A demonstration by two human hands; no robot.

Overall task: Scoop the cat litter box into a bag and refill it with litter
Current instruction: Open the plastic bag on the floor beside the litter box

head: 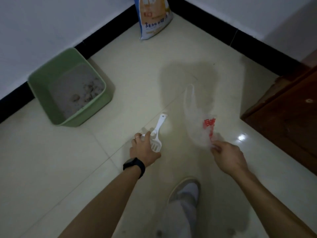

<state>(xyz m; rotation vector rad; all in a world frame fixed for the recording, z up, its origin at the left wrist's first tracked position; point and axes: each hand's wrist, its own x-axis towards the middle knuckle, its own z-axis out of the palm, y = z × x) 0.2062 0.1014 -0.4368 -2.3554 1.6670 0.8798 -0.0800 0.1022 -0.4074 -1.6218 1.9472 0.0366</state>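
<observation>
My feed is dim and grey-green, with fine noise all over. A small hard glare spot point(241, 137) burns on the glossy floor point(137, 74) at 4 o'clock. A broad, soft shadow point(187, 78) spreads at 1 o'clock. The plastic bag point(197, 117) is smeared by motion blur, while the white scoop point(158, 127) reads sharper. The litter box point(68, 93) at 9 o'clock looks soft. Straight lines bow toward the edges.

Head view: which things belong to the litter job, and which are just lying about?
Job: green litter box, white scoop in the left hand, plastic bag pinched by the right hand, litter sack.
Not part of it: brown wooden panel, shoe, wristwatch.
</observation>
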